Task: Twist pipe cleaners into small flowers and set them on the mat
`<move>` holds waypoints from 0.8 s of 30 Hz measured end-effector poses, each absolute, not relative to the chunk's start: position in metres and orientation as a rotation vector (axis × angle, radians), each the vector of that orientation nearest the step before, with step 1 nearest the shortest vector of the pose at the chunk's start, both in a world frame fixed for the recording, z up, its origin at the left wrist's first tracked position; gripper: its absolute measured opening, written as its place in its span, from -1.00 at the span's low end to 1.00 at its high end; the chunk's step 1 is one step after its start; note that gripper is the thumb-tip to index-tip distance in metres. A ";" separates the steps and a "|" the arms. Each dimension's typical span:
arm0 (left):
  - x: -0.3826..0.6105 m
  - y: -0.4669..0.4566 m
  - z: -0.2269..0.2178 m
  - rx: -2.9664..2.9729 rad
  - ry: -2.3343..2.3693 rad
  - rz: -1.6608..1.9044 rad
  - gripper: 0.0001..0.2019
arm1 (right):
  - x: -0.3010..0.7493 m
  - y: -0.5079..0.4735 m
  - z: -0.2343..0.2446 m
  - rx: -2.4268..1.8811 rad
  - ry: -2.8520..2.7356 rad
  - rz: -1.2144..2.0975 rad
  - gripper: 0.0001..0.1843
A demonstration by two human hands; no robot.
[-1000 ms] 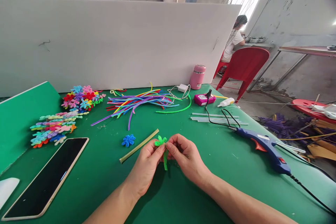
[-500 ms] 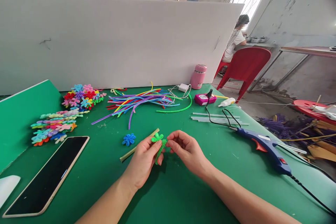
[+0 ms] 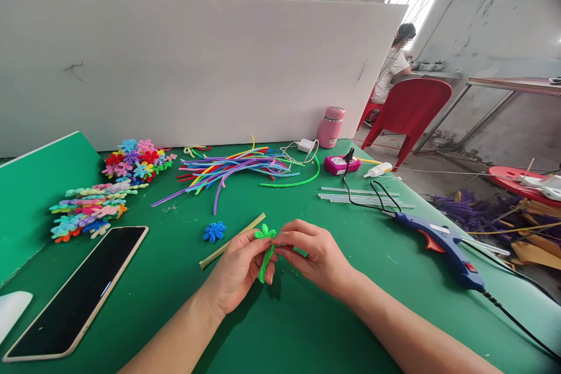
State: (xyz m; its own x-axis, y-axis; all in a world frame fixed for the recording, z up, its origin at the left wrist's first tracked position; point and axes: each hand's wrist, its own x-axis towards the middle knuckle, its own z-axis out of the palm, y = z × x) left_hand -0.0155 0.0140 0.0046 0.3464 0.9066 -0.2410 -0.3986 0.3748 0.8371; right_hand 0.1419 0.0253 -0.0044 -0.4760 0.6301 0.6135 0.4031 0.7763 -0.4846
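Observation:
Between my two hands is a bright green pipe cleaner [image 3: 265,264], its upper part bent into small petal loops and its tail hanging down. My left hand [image 3: 239,266] pinches it from the left, below the loops. The fingertips of my right hand [image 3: 313,251] are closed on it from the right, just under the loops; the exact spot is partly hidden by the fingers. A blue pipe cleaner flower [image 3: 214,232] lies on the green table left of my hands. Beside it a pale flat stick [image 3: 213,255] runs slanting, partly behind my left hand.
Loose coloured pipe cleaners [image 3: 236,166] lie beyond my hands. Finished flowers [image 3: 135,160] are heaped at left, near a phone [image 3: 79,292]. At right are clear glue sticks [image 3: 357,196], a blue glue gun [image 3: 442,248], a pink box [image 3: 342,165] and a pink bottle [image 3: 331,127].
My right fingers have moved left and closed on the green pipe cleaner beside my left fingers. Its tail now hangs a little lower and more upright.

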 end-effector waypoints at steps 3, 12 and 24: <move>-0.015 0.015 0.004 0.749 0.829 0.965 -0.92 | 0.143 0.027 -0.005 -0.734 -2.201 0.226 -0.89; -0.013 0.013 0.005 0.806 0.939 0.955 -0.86 | 0.141 0.024 -0.001 -0.832 -2.346 0.164 -0.82; -0.015 0.012 0.004 0.804 0.918 0.945 -0.80 | 0.142 0.023 -0.002 -0.897 -2.120 0.352 -0.86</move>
State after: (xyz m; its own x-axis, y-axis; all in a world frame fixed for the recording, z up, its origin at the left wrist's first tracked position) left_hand -0.0153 0.0120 0.0042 0.2913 0.9134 -0.2843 -0.3103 0.3713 0.8751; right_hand 0.1421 0.0229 -0.0021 -0.4372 0.7014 0.5630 0.4821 0.7112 -0.5117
